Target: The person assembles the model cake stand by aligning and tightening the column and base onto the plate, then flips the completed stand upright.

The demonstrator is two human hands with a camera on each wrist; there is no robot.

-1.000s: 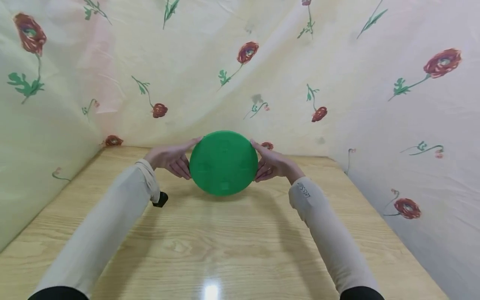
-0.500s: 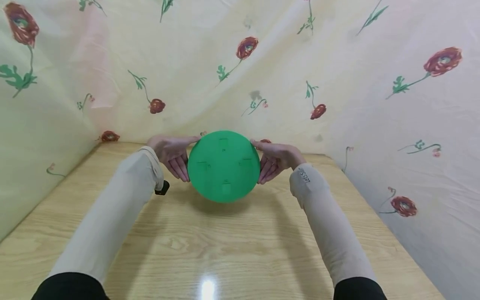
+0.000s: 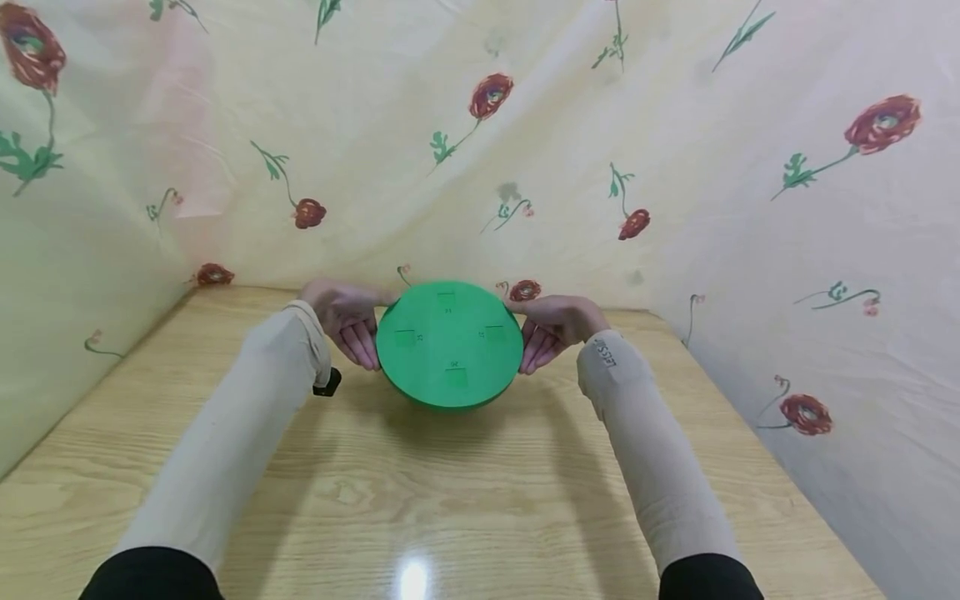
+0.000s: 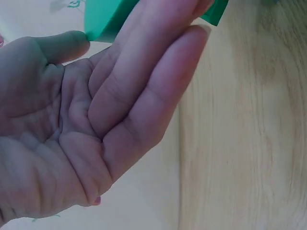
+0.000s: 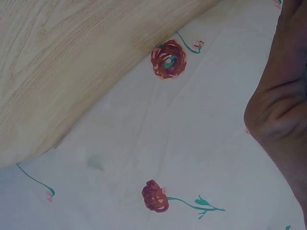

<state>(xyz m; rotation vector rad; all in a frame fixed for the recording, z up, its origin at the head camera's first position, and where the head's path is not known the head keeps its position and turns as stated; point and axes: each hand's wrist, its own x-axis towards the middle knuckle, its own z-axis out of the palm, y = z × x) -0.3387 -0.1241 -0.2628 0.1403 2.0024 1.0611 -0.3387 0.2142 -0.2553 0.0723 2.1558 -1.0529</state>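
Note:
Both hands hold a round green disc (image 3: 450,346) by its two sides, over the far middle of the wooden table. Its face carries small rectangular marks with tiny dark print, and a narrow side wall shows along its near rim. My left hand (image 3: 347,321) has the thumb at the upper left rim and fingers below at the side. The right hand (image 3: 552,327) grips the opposite side likewise. From the left wrist, the left hand (image 4: 110,91) shows its palm, fingers reaching over the green edge (image 4: 108,21). Only part of the right hand (image 5: 280,105) enters the right wrist view, without the disc.
Light wood-grain table (image 3: 450,500) spreads under the arms. A cloth (image 3: 390,167) printed with red flowers hangs behind it and along both sides. A small black object (image 3: 327,383) sits at the left cuff.
The disc first tilted up to show its face fuller and rounder, then tipped back to a flatter oval, slightly lower. Both hands turned with it and kept their hold.

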